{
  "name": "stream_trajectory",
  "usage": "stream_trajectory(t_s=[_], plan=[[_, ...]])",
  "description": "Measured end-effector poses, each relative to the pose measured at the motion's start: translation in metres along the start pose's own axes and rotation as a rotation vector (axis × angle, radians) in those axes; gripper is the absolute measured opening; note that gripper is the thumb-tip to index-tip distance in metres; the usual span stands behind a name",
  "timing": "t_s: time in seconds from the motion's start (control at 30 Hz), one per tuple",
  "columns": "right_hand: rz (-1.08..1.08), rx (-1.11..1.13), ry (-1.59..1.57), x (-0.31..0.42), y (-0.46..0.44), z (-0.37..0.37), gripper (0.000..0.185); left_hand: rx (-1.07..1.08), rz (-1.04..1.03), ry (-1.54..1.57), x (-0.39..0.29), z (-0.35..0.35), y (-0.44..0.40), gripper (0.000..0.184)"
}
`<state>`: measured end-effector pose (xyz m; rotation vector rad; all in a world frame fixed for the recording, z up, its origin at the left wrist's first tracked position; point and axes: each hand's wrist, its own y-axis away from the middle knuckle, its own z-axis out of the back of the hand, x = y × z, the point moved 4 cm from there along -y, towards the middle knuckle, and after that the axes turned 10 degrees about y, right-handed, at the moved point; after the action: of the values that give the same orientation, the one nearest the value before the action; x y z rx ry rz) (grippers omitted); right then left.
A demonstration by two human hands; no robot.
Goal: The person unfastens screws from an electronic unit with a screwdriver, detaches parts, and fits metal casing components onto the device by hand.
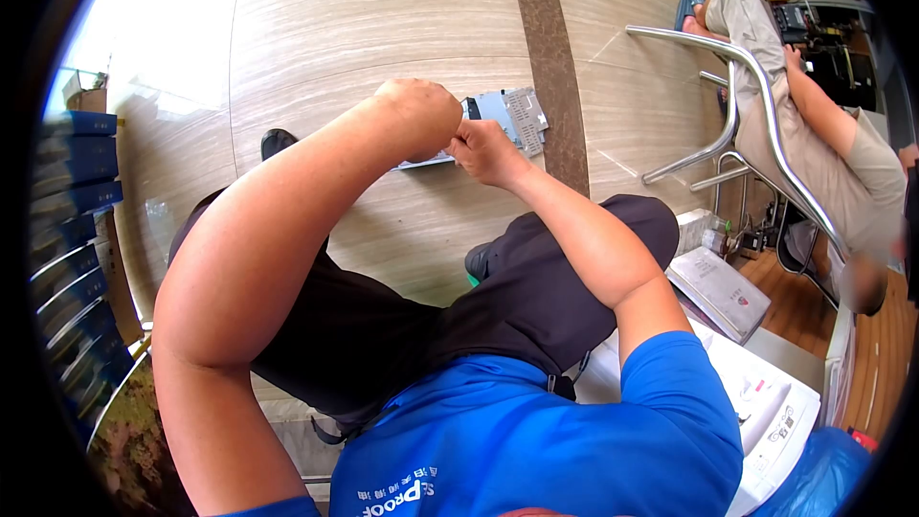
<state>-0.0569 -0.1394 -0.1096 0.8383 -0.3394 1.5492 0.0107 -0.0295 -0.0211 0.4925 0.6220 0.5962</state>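
A grey metal device with a perforated plate (pixel 524 118) lies low over the tiled floor, in front of my knees. My left hand (pixel 421 115) is bent over its left part, with the back of the hand and wrist towards the camera; its fingers are hidden. Right beside it, my right hand (pixel 485 151) is closed at the near edge of the device, the fingers curled and close to my left hand. Whatever the fingers pinch between the two hands is too small or covered to make out.
Blue boxes (pixel 88 163) are stacked at the far left. A metal-framed chair (pixel 766 86) with a seated person (pixel 814 115) is on the right. A book-like white box (pixel 720 293) and a white carton (pixel 766 421) lie by my right side.
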Motion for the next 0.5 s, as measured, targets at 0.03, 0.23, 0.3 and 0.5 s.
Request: stream_trajectory(t_s=[0.03,0.23,0.3,0.5], plan=[[0.015,-0.009,0.013,0.001,0.0,0.001,0.015,0.005,0.003,-0.002,0.0,0.0,0.0,0.021],[0.033,-0.01,0.047,0.001,0.0,-0.001,0.016,0.016,0.006,-0.006,0.001,-0.002,-0.002,0.022],[0.026,-0.001,0.049,0.003,0.0,0.0,0.016,0.013,0.002,-0.007,0.002,-0.002,-0.003,0.023],[0.075,-0.125,-0.034,0.004,-0.005,0.016,0.018,-0.005,0.071,0.041,0.005,0.004,0.002,0.026]])
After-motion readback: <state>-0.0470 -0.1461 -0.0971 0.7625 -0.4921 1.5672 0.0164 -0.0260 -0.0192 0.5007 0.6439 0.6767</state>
